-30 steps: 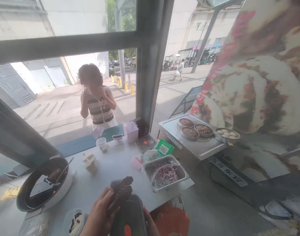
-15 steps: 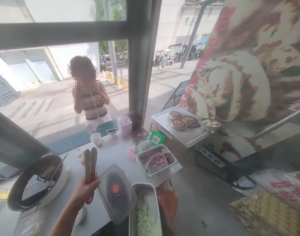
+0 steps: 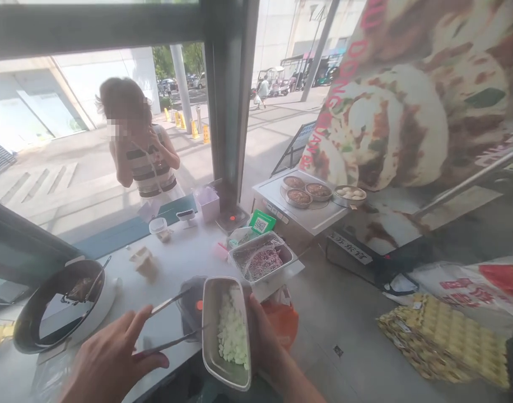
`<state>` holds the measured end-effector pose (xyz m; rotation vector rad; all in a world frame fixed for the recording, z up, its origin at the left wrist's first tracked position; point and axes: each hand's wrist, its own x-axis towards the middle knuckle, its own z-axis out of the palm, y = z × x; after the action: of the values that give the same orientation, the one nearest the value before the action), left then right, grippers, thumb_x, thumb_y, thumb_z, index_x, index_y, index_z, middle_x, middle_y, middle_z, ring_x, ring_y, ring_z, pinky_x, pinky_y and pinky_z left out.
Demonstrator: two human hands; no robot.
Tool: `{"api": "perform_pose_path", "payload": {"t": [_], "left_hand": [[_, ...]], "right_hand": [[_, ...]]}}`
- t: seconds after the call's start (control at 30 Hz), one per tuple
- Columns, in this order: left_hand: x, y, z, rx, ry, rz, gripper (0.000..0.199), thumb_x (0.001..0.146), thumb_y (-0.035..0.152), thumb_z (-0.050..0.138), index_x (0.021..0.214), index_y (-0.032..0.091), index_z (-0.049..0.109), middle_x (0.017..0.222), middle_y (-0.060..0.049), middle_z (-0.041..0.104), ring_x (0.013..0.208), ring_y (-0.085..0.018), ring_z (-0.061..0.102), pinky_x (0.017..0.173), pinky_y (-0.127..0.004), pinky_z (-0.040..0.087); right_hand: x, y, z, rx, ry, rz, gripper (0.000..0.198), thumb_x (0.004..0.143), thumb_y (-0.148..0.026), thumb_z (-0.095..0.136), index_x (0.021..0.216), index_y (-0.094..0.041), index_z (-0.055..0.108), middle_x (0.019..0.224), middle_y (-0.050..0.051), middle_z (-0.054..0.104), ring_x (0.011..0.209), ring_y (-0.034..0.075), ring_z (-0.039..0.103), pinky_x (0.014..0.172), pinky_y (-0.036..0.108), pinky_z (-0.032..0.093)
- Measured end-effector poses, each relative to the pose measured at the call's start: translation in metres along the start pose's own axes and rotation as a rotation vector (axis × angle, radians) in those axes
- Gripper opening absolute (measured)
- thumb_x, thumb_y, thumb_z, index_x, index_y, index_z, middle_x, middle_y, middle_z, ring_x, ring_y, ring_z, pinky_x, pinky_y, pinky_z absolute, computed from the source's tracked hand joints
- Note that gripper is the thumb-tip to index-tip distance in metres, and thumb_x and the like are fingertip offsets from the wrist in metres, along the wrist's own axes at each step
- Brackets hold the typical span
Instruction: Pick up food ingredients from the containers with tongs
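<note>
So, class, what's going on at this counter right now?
At a food stall counter, the person's right hand holds a metal tray of chopped pale vegetable. The left hand holds tongs pointing at that tray. A clear lid lies beside it. Another person stands outside the window.

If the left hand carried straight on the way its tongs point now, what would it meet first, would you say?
Most likely the metal tray of chopped white food held by the right hand. The left hand aims its tongs rightward at the tray's near wall, though depth is hard to judge.
</note>
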<state>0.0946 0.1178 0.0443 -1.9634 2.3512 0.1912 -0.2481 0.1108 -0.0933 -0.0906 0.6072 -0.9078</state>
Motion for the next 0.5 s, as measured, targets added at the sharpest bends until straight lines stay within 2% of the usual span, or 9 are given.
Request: {"api": "perform_pose_path", "payload": {"t": [0.1,0.2,0.23,0.37,0.43,0.5], "left_hand": [[-0.017,0.014,-0.025,0.274,-0.038,0.102,0.055,0.094,0.046,0.082,0.146,0.032,0.072,0.109,-0.008,0.079,0.089,-0.030,0.077,0.075,-0.039,0.057],[-0.011,0.030,-0.041,0.418,-0.087,0.081,0.068,0.082,0.041,0.094,0.145,0.023,0.074,0.109,-0.012,0.078,0.092,-0.035,0.076,0.080,-0.045,0.060],[-0.008,0.033,-0.044,0.423,-0.108,0.074,0.067,0.082,0.039,0.094,0.143,0.020,0.074,0.109,-0.014,0.078,0.093,-0.035,0.076,0.081,-0.046,0.060],[-0.014,0.032,-0.051,0.425,-0.203,0.066,0.037,0.091,0.015,0.069,0.128,0.017,0.075,0.104,-0.015,0.077,0.085,-0.032,0.074,0.074,-0.044,0.057],[-0.026,0.028,-0.050,0.489,-0.212,0.062,0.035,0.090,0.007,0.057,0.120,0.017,0.074,0.098,-0.014,0.075,0.081,-0.032,0.073,0.069,-0.044,0.054],[-0.037,0.024,-0.048,0.560,-0.192,0.071,0.038,0.090,0.004,0.051,0.119,0.016,0.073,0.096,-0.014,0.074,0.079,-0.033,0.072,0.067,-0.045,0.052]], "right_hand": [[0.017,0.014,0.022,-0.042,-0.079,0.138,0.091,0.076,-0.088,0.084,0.127,-0.012,0.082,0.124,0.017,0.085,0.116,0.035,0.078,0.113,0.050,0.057],[0.031,0.030,0.042,-0.105,-0.117,0.216,0.089,0.080,-0.087,0.082,0.129,-0.013,0.082,0.124,0.016,0.086,0.118,0.035,0.078,0.114,0.047,0.056],[0.035,0.034,0.049,-0.130,-0.113,0.230,0.086,0.080,-0.086,0.081,0.127,-0.014,0.083,0.120,0.015,0.087,0.115,0.035,0.079,0.112,0.047,0.057],[0.041,0.046,0.069,-0.225,-0.119,0.283,0.080,0.081,-0.087,0.081,0.119,-0.017,0.085,0.109,0.014,0.087,0.103,0.034,0.080,0.102,0.046,0.060],[0.042,0.049,0.075,-0.248,-0.161,0.335,0.081,0.082,-0.088,0.078,0.116,-0.014,0.085,0.109,0.016,0.087,0.102,0.034,0.080,0.101,0.045,0.060],[0.044,0.053,0.080,-0.260,-0.169,0.370,0.078,0.082,-0.088,0.078,0.107,-0.014,0.085,0.102,0.017,0.086,0.095,0.034,0.081,0.097,0.045,0.062]]}}
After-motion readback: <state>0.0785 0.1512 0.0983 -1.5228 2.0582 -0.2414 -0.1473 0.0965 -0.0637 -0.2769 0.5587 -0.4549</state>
